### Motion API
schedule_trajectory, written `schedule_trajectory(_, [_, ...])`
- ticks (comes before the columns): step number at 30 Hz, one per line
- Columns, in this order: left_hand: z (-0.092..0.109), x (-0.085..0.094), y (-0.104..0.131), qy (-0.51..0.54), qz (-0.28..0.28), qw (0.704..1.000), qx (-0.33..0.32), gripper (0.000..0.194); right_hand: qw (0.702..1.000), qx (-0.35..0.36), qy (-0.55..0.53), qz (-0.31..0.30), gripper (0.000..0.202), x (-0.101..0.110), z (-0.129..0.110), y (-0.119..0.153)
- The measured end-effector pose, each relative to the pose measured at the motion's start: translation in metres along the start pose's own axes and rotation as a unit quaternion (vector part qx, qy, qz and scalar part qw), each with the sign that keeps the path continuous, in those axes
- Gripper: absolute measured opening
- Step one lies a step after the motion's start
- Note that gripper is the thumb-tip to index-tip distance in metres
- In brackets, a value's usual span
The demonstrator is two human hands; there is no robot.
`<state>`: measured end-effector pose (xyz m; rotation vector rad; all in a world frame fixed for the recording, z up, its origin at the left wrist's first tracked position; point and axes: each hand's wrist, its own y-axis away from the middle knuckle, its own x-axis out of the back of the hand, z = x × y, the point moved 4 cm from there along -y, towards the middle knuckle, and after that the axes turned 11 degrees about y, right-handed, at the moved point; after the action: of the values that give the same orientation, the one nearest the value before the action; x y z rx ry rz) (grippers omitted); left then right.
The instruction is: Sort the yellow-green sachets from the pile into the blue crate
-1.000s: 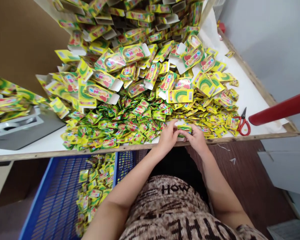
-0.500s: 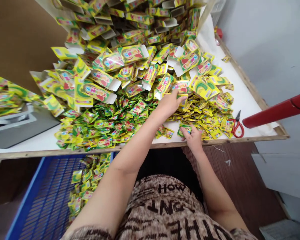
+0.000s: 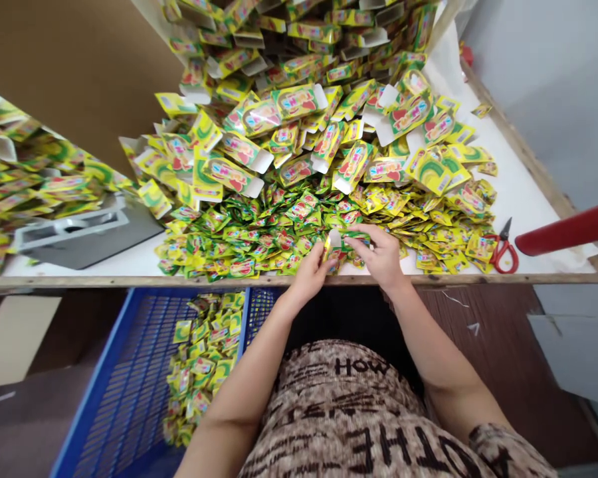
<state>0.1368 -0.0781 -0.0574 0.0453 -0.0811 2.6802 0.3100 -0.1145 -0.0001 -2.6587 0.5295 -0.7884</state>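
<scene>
Left hand (image 3: 309,271) pinches 1 box (image 3: 331,248); right hand (image 3: 381,257) pinches 1 green packet (image 3: 355,236) at its mouth.
Both items sit just inside the wood rim (image 3: 478,279) of the white table (image 3: 521,196). Packet heap (image 3: 264,242) in front, box pile (image 3: 299,103) behind; scissors (image 3: 505,249) lie at right, near red pole (image 3: 573,229). Below: 1 blue crate (image 3: 112,378), partly filled, and brown floor (image 3: 448,325). Grey wall (image 3: 548,73) at right.

glossy cardboard boxes (image 3: 301,101), plastic crate (image 3: 92,386)
</scene>
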Motion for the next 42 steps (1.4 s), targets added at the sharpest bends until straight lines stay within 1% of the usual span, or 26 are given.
schedule_trajectory(1, [-0.001, 0.000, 0.000, -0.002, -0.002, 1.000, 0.004, 0.030, 0.999, 0.025, 0.025, -0.014, 0.019, -0.004, -0.006, -0.004])
schedule_trajectory(3, [0.000, 0.000, 0.000, 0.019, -0.002, 1.000, 0.006, 0.027, 0.997, 0.046, 0.064, -0.026, 0.021, -0.006, -0.014, -0.008])
schedule_trajectory(6, [0.003, -0.001, 0.002, 0.053, -0.010, 0.999, 0.006, 0.023, 0.995, 0.055, 0.086, 0.004, 0.026, -0.002, -0.018, -0.010])
schedule_trajectory(8, [0.002, -0.002, 0.002, 0.066, -0.006, 0.998, 0.007, 0.019, 0.991, 0.086, 0.104, -0.003, 0.026, -0.004, -0.019, -0.008])
schedule_trajectory(11, [-0.002, -0.002, 0.002, 0.096, 0.010, 0.995, 0.010, 0.016, 0.969, 0.164, 0.170, -0.074, 0.024, -0.015, -0.020, 0.000])
schedule_trajectory(13, [-0.004, -0.001, 0.001, 0.104, 0.015, 0.994, 0.009, 0.016, 0.951, 0.186, 0.225, -0.104, 0.025, -0.019, -0.022, 0.002])
schedule_trajectory(14, [-0.004, -0.001, 0.001, 0.102, 0.015, 0.995, 0.006, 0.016, 0.945, 0.180, 0.250, -0.110, 0.025, -0.020, -0.023, 0.001])
schedule_trajectory(17, [-0.003, 0.000, 0.003, 0.086, 0.018, 0.996, -0.004, 0.016, 0.931, 0.130, 0.312, -0.141, 0.020, -0.016, -0.031, -0.007])
schedule_trajectory(19, [-0.002, -0.001, 0.004, 0.090, 0.009, 0.996, -0.001, 0.016, 0.913, 0.118, 0.338, -0.198, 0.013, -0.015, -0.038, -0.014])
schedule_trajectory(22, [0.001, -0.004, 0.004, 0.110, -0.024, 0.994, 0.001, 0.022, 0.870, 0.165, 0.339, -0.318, 0.006, -0.018, -0.048, -0.019])
schedule_trajectory(24, [0.003, -0.006, 0.001, 0.121, -0.038, 0.992, -0.002, 0.026, 0.846, 0.198, 0.342, -0.359, 0.008, -0.021, -0.051, -0.021])
schedule_trajectory(26, [0.003, -0.006, -0.003, 0.136, -0.046, 0.990, 0.000, 0.025, 0.835, 0.216, 0.350, -0.365, 0.012, -0.022, -0.051, -0.023])
schedule_trajectory(28, [0.002, -0.005, -0.006, 0.160, -0.056, 0.986, 0.008, 0.025, 0.837, 0.229, 0.341, -0.361, 0.016, -0.023, -0.048, -0.025])
schedule_trajectory(31, [0.001, -0.005, -0.007, 0.186, -0.060, 0.981, 0.010, 0.027, 0.860, 0.232, 0.304, -0.337, 0.027, -0.021, -0.042, -0.030])
schedule_trajectory(33, [0.002, -0.005, -0.007, 0.187, -0.043, 0.981, 0.004, 0.027, 0.877, 0.230, 0.281, -0.315, 0.033, -0.017, -0.040, -0.033])
schedule_trajectory(35, [0.002, -0.006, -0.006, 0.181, -0.012, 0.983, 0.004, 0.024, 0.884, 0.235, 0.260, -0.310, 0.037, -0.014, -0.040, -0.036])
schedule_trajectory(36, [0.003, -0.006, -0.006, 0.178, 0.002, 0.984, 0.008, 0.021, 0.884, 0.240, 0.252, -0.313, 0.039, -0.013, -0.041, -0.037])
schedule_trajectory(38, [0.004, -0.008, -0.006, 0.179, 0.012, 0.984, 0.019, 0.019, 0.879, 0.249, 0.247, -0.321, 0.042, -0.012, -0.042, -0.037])
schedule_trajectory(42, [0.007, -0.008, -0.007, 0.208, -0.004, 0.978, 0.034, 0.021, 0.865, 0.279, 0.283, -0.308, 0.044, -0.018, -0.039, -0.030])
